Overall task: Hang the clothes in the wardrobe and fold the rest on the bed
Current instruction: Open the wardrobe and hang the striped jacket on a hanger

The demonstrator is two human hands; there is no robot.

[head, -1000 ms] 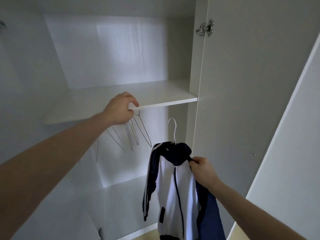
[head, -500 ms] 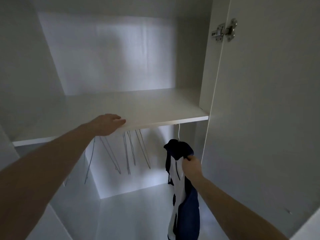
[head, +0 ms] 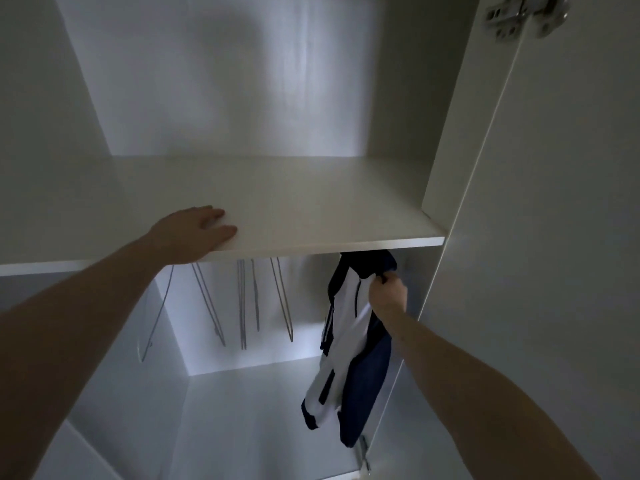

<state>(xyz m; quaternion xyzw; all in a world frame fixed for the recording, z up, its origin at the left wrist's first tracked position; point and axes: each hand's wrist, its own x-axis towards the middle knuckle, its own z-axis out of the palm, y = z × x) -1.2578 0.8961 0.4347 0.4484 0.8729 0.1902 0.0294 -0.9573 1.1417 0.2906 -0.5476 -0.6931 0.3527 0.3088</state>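
Note:
A navy and white jacket hangs inside the white wardrobe, just under the right end of the shelf. Its hanger and the rail are hidden behind the shelf edge. My right hand pinches the jacket's dark collar near the top. My left hand rests flat on the front of the shelf, fingers straight. Several bare wire hangers dangle below the shelf, left of the jacket.
The open wardrobe door stands close on the right, its metal hinge at the top. The wardrobe's side wall closes off the left. The wardrobe floor lies below the hangers.
The view has moved closer and higher. My right hand has lifted the jacket up under the shelf, so the hanger hook is hidden. My left hand went from gripping the shelf edge to lying flat on it.

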